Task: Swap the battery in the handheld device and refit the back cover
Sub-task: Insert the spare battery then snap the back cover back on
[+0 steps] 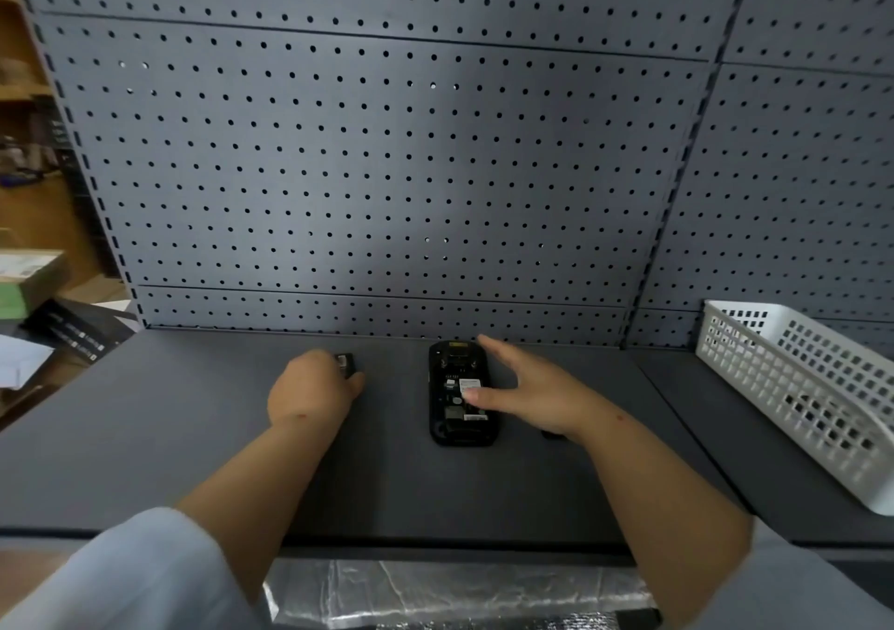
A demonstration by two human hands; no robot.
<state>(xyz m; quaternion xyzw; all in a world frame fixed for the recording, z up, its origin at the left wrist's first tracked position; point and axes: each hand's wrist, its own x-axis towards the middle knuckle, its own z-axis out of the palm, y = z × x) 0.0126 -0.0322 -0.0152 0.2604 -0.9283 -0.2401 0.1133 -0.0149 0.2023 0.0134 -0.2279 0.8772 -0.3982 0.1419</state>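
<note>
Stockroom: pegboard (367,155) shelving, boxes (29,276)

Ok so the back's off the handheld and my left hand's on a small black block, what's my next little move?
Probably lift the black block under your left hand across to the handheld device. It lies face down with its bay open, and your right hand is spread over it, ready to steady it.

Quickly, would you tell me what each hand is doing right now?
Left hand: closed around a small black block.
Right hand: open, empty, over the open-backed handheld device.
</note>
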